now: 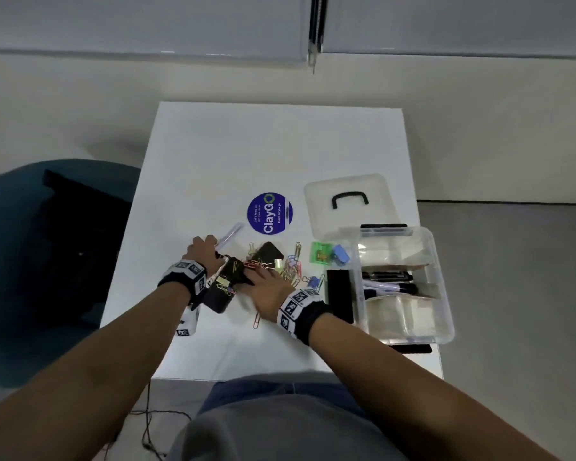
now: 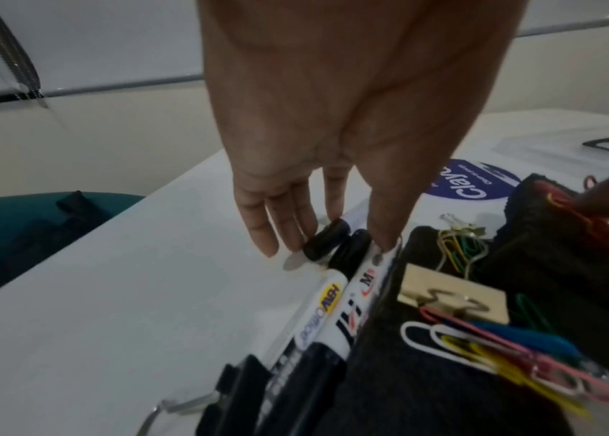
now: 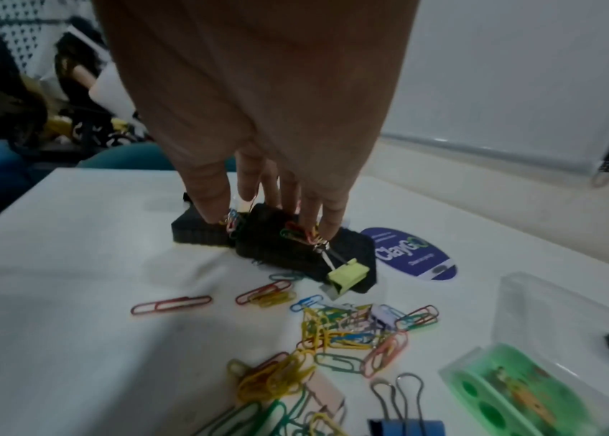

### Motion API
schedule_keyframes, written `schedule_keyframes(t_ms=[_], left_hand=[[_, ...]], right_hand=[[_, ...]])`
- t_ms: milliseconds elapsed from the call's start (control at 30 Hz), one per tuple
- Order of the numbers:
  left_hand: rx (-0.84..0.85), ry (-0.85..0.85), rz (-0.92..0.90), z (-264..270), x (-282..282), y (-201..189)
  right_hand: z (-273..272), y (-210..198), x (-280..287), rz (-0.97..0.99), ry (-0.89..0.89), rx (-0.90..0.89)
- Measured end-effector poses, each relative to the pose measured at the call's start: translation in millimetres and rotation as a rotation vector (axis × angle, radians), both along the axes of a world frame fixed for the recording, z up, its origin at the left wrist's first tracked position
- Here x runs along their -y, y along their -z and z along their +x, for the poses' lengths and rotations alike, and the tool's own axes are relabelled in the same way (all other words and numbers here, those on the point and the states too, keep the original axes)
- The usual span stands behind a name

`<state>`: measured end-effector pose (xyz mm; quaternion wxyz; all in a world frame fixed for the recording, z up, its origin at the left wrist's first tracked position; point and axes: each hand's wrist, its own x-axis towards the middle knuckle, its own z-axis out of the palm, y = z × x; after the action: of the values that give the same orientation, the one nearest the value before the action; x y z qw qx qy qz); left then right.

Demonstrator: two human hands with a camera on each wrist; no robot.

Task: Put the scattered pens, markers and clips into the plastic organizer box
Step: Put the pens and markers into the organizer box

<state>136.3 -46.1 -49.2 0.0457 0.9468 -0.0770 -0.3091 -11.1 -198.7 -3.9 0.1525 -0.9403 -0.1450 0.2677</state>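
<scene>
My left hand [image 1: 207,249] [image 2: 329,244] reaches down at the table's left and pinches the black-capped ends of two white markers [image 2: 329,301] between thumb and fingers. A clear pen [image 1: 230,233] pokes out beyond it. My right hand [image 1: 253,277] [image 3: 271,224] pinches a black eraser block [image 3: 277,247] [image 1: 233,274], to which coloured paper clips and a yellow binder clip [image 3: 347,277] cling. Loose paper clips [image 3: 340,324] [image 1: 291,267] lie scattered to its right. The clear organizer box [image 1: 443,294] stands open at the right with markers [image 1: 386,277] inside.
The box lid [image 1: 330,201] lies behind the box, beside a round purple sticker [image 1: 269,212]. A green sharpener case [image 1: 321,252], a blue binder clip [image 3: 404,424] and a black bar [image 1: 340,294] sit by the box. A teal chair [image 1: 7,227] stands left of the table.
</scene>
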Motion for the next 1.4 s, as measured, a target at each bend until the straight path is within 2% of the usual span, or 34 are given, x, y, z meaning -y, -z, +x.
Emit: schedule_keyframes(t_ms=[100,233,333,433,500,700,800,900,967,1000,1100,1233,1300,1400], left_hand=[[0.01,-0.01,-0.039,-4,-2,4],[0.001,0.025,-0.059,-4,-7,12],[-0.024,0.017,-0.123,-1,-14,16],[-0.048,0.012,-0.218,6,-22,18],[-0.091,0.017,-0.268,12,-28,16],[-0.177,-0.079,-0.37,23,-39,-5],[-0.124,-0.164,-0.482,23,-40,-19],[-0.123,-0.239,-0.654,19,-32,-40],[-0.116,-0.256,-0.776,12,-16,-57],[-0.115,-0.263,-0.837,7,-6,-68],[-0.145,-0.284,-1.007,-9,29,-94],[-0.156,-0.284,-1.113,-28,71,-116],[-0.119,-0.277,-1.124,-35,87,-121],[-0.047,-0.254,-1.081,-47,104,-118]], right_hand=[[5,8,-7,-0.113,-0.043,0.003],[8,0,2,-0.204,-0.044,0.003],[17,-5,-6,-0.161,-0.038,0.085],[21,2,-34,-0.073,-0.167,0.139],[20,11,-46,-0.09,-0.216,0.102],[15,14,-23,-0.168,-0.158,0.084],[20,6,-9,-0.045,-0.001,0.052],[31,-6,-11,0.275,0.39,0.028],[41,-16,-18,0.483,0.634,-0.118],[45,-21,-21,0.554,0.699,-0.186],[50,-26,-21,0.609,0.698,-0.209],[30,-35,16,0.771,0.796,-0.158],[12,-45,45,0.715,0.776,-0.172],[-21,-56,101,0.502,0.759,-0.171]])
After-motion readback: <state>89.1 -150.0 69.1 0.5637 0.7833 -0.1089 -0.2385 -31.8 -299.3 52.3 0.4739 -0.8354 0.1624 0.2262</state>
